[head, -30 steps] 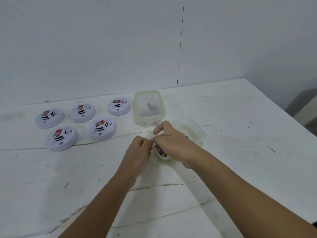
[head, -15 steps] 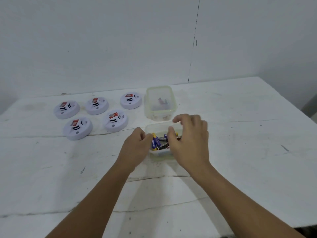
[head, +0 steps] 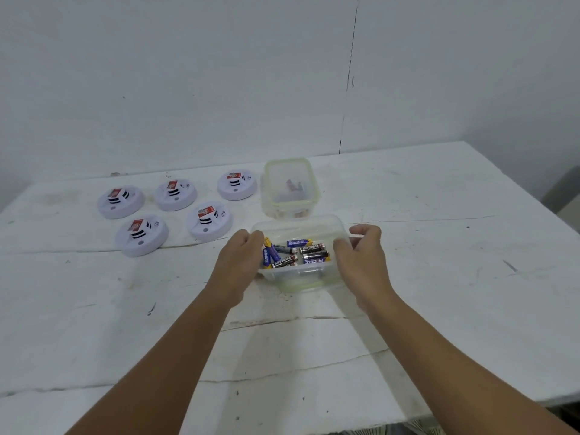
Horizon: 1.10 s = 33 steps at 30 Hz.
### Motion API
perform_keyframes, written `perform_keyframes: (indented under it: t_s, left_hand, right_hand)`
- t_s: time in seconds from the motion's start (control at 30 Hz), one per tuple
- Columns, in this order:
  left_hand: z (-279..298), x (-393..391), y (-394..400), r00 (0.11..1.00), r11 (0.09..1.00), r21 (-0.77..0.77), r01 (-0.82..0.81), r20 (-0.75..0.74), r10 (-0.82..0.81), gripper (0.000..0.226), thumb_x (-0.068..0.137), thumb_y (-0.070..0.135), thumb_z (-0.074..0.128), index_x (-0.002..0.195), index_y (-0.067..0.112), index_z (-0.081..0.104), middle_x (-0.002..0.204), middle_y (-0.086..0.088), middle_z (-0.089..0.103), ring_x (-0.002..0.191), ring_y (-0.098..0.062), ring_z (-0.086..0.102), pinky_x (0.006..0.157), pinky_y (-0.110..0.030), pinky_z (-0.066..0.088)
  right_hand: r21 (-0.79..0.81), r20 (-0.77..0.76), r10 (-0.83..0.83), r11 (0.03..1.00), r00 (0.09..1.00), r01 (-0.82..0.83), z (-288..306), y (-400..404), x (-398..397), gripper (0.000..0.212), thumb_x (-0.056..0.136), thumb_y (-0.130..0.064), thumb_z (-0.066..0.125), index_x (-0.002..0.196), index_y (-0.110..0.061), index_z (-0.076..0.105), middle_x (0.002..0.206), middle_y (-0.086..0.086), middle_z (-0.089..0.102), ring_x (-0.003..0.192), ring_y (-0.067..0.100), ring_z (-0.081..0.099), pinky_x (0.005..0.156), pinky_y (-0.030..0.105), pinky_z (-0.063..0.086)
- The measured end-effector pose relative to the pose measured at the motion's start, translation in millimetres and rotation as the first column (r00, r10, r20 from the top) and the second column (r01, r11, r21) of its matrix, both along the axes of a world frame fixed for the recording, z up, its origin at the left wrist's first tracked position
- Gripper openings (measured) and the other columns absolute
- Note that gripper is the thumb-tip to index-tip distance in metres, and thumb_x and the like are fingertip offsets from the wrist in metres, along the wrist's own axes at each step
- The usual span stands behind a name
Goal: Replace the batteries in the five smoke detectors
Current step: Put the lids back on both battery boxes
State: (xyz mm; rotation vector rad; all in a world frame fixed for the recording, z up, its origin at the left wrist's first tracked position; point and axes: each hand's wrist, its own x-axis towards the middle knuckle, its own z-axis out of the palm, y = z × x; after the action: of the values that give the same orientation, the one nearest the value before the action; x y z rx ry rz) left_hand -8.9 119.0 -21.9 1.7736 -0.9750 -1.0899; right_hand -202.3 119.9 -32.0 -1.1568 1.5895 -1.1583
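- left hand [head: 239,259], right hand [head: 361,259]: fingers curled, gripping clear battery container [head: 295,276] at frame centre
- AA batteries [head: 295,253] loose inside
- five smoke detectors [head: 208,220] upper left, untouched

We see five round white smoke detectors [head: 175,211] lying flat at the table's left. Loose batteries [head: 295,253] lie in a clear container [head: 298,274].
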Motion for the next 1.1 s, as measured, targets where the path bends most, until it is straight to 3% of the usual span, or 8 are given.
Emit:
perform_keyframes:
  t_s: [0.17, 0.37, 0.47, 0.63, 0.77, 0.93, 1.03, 1.1]
  left_hand:
    - [2, 19, 8, 0.999, 1.0, -0.019, 0.005, 0.046, -0.004, 0.014, 0.098, 0.026, 0.045, 0.093, 0.014, 0.049, 0.096, -0.01, 0.062, 0.085, -0.022, 0.061, 0.073, -0.041, 0.043]
    - [9, 67, 31, 0.981, 0.988, 0.006, -0.154, 0.118, 0.152, 0.029, 0.096, 0.027, 0.045, 0.106, 0.001, 0.054, 0.108, -0.009, 0.068, 0.107, -0.034, 0.068, 0.08, -0.045, 0.048]
    - [7, 91, 48, 0.968, 0.978, 0.009, -0.207, 0.144, 0.203, 0.026, 0.096, 0.027, 0.045, 0.101, 0.004, 0.056, 0.105, -0.007, 0.069, 0.104, -0.034, 0.068, 0.076, -0.041, 0.044]
    - [-2, 117, 69, 0.949, 0.967, 0.009, -0.256, 0.191, 0.249, 0.044, 0.087, 0.04, 0.047, 0.099, -0.002, 0.053, 0.109, -0.021, 0.066, 0.086, -0.034, 0.06, 0.071, -0.039, 0.04]
    - [-10, 121, 78, 0.912, 0.978, 0.036, -0.204, 0.371, 0.177, 0.027, 0.099, 0.026, 0.045, 0.078, 0.011, 0.037, 0.077, -0.009, 0.042, 0.069, -0.02, 0.035, 0.061, -0.037, 0.027]
    - [-4, 130, 75, 0.724, 0.987, 0.094, -0.129, 0.689, 0.029, 0.03, 0.097, 0.037, 0.053, 0.087, 0.01, 0.044, 0.085, -0.008, 0.048, 0.078, -0.026, 0.049, 0.063, -0.037, 0.034]
    - [12, 121, 69, 0.584, 0.986, -0.061, -0.158, 0.799, 0.143, 0.049, 0.09, 0.043, 0.062, 0.12, 0.01, 0.041, 0.101, -0.012, 0.045, 0.087, -0.037, 0.055, 0.071, -0.04, 0.043]
    - [28, 106, 64, 0.562, 0.981, -0.167, -0.099, 0.804, 0.194, 0.053, 0.09, 0.041, 0.062, 0.128, 0.011, 0.038, 0.104, -0.01, 0.045, 0.083, -0.035, 0.055, 0.068, -0.038, 0.043]
  right_hand:
    - [-0.017, -0.003, 0.053, 0.998, 0.999, -0.053, 5, 3, 17, 0.013, 0.102, -0.018, 0.05, 0.115, -0.02, 0.051, 0.099, -0.002, 0.063, 0.075, 0.008, 0.057, 0.061, 0.027, 0.041]
    - [-0.069, -0.053, 0.245, 0.966, 0.968, -0.248, 13, 10, 55, 0.009, 0.104, -0.024, 0.052, 0.113, -0.024, 0.05, 0.106, 0.001, 0.063, 0.085, 0.011, 0.058, 0.067, 0.028, 0.045]
    - [-0.091, -0.122, 0.334, 0.934, 0.935, -0.346, 9, 15, 78, 0.007, 0.103, -0.026, 0.052, 0.11, -0.022, 0.051, 0.106, 0.004, 0.065, 0.095, 0.015, 0.062, 0.079, 0.033, 0.049]
    - [-0.059, -0.286, 0.421, 0.889, 0.861, -0.455, -9, 18, 102, 0.011, 0.102, -0.032, 0.051, 0.104, -0.021, 0.049, 0.099, -0.002, 0.062, 0.087, 0.017, 0.06, 0.08, 0.037, 0.05]
    - [0.002, -0.455, 0.423, 0.881, 0.784, -0.474, -23, 17, 110, 0.02, 0.102, -0.041, 0.051, 0.114, -0.025, 0.05, 0.101, -0.008, 0.065, 0.094, 0.02, 0.062, 0.094, 0.047, 0.049]
    - [-0.051, -0.525, 0.393, 0.871, 0.755, -0.489, -18, 18, 105, 0.033, 0.103, -0.049, 0.05, 0.122, -0.023, 0.057, 0.106, -0.007, 0.06, 0.102, 0.019, 0.056, 0.093, 0.044, 0.047]
    - [-0.069, -0.527, 0.397, 0.862, 0.752, -0.503, -9, 14, 90, 0.023, 0.102, -0.034, 0.05, 0.122, -0.024, 0.057, 0.105, -0.007, 0.059, 0.103, 0.019, 0.054, 0.092, 0.044, 0.047]
    - [-0.033, -0.546, 0.426, 0.849, 0.721, -0.527, -2, 9, 76, 0.023, 0.096, -0.023, 0.054, 0.118, -0.023, 0.055, 0.105, -0.006, 0.058, 0.103, 0.021, 0.053, 0.091, 0.045, 0.047]
